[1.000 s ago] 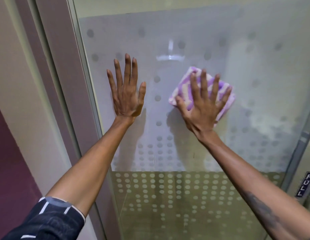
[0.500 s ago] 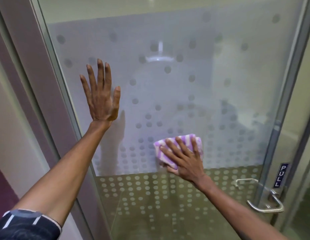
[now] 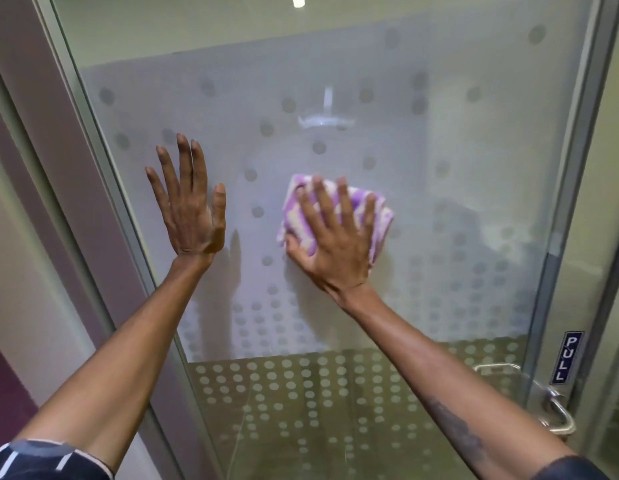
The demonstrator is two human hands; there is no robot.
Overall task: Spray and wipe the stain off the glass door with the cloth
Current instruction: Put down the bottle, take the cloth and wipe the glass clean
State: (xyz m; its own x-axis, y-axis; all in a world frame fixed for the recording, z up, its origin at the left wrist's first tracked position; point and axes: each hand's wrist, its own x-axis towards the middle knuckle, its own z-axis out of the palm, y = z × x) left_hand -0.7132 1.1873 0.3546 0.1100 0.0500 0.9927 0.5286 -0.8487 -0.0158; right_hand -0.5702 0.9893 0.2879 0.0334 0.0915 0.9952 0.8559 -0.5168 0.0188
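The glass door fills the view, frosted and dotted across its middle band. My right hand lies flat on a folded purple-and-white cloth and presses it against the frosted glass near the centre. My left hand rests palm-flat on the glass to the left of the cloth, fingers spread and pointing up, holding nothing. No stain is distinguishable on the glass, and no spray bottle is in view.
A metal door frame runs down the left side. At the lower right sit a metal pull handle and a blue PULL sign on the right frame.
My right hand slid the cloth down the glass, then back up to mid height. My left hand stayed flat on the glass.
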